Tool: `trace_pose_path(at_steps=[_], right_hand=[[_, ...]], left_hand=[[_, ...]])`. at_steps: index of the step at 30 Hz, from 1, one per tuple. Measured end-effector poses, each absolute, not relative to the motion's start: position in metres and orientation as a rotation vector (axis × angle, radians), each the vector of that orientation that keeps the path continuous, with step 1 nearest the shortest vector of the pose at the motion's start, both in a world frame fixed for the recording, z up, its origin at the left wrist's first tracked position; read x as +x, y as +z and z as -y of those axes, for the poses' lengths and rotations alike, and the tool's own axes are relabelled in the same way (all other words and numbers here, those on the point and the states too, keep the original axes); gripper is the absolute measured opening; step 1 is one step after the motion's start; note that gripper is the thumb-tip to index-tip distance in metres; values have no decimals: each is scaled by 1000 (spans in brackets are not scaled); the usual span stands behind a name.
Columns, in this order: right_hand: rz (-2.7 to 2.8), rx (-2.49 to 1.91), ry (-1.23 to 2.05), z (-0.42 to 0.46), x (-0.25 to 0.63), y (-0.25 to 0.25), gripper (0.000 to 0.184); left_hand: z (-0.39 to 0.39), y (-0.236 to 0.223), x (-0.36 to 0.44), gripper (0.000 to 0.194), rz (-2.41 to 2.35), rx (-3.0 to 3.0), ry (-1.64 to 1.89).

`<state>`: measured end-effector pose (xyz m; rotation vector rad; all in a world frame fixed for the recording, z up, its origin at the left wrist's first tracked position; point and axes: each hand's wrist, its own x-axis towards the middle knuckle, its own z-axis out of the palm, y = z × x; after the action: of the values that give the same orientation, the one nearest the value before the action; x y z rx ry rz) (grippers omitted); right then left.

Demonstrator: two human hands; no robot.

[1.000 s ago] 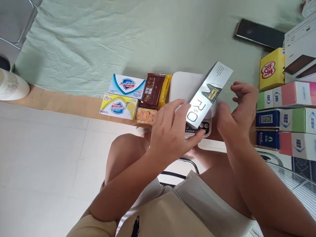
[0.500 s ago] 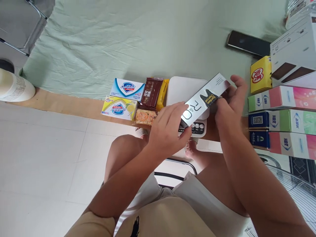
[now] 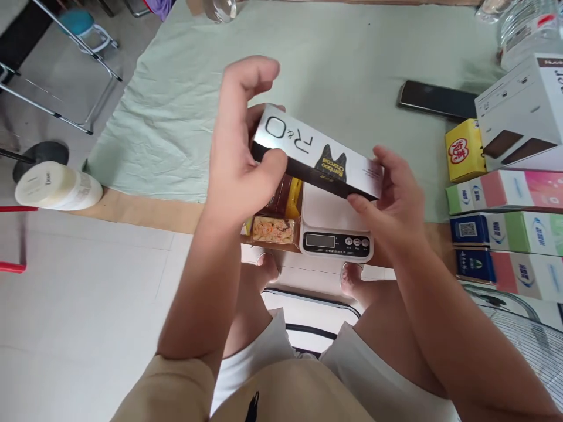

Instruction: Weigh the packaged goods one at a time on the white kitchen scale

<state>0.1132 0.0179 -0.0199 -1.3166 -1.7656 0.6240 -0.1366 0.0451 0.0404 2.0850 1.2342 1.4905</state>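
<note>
A long silver-and-black toothpaste box [image 3: 316, 146], printed "Bamboo Charcoal", is held between both hands in the air. My left hand [image 3: 241, 152] grips its left end, thumb on the near black side. On the right end, my right hand [image 3: 389, 205] pinches the box with thumb in front and fingers behind. Below the box lies a white kitchen scale [image 3: 336, 234] with a dark display and buttons. Left of the scale are a wrapped cracker-like snack [image 3: 273, 230], a brown packet [image 3: 278, 199] and a yellow packet [image 3: 294, 199], partly hidden by my left hand.
On the right stand several pink and green cartons [image 3: 505, 190], a yellow box [image 3: 464, 151], a large white box [image 3: 512, 117] and a plastic bottle [image 3: 528, 35]. A black phone [image 3: 435, 99] lies behind them. A white Dove bottle [image 3: 59, 186] is at the left table edge.
The toothpaste box has been raised and turned, its left end now higher than its right. My left hand moved up and left with it. The scale's display is uncovered and the view has shifted.
</note>
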Motion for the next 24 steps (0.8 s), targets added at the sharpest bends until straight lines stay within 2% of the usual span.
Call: trace_pose_path(at_steps=[3,5,10,13,15,18,24], right_hand=[[1868,-1320,539,-16,107,-8,47],[1892,-1332,470,-18,103,-1,44],[1923,-1457,431,-45,82,19,47],[2057,-1598,407,-74,60,31,46],[2168,-1630,398,-96,47,31,46],[2293,-1595,418,-124,34,18,49],[2432,-1500,574,-147,26,-3,49]], left_hand=[[-55,16,-149,54,-1173,2028,1696],[-57,6,-159,54,-1130,2008,1766],[-51,7,-188,28,-1325,1649,1881],[-45,6,-210,19,-1708,1265,1585],[-43,1,-226,21,-1856,1100,1306],[-46,-12,-248,29,-1945,1063,1092],[-49,-34,-261,40,-1832,1307,1172]])
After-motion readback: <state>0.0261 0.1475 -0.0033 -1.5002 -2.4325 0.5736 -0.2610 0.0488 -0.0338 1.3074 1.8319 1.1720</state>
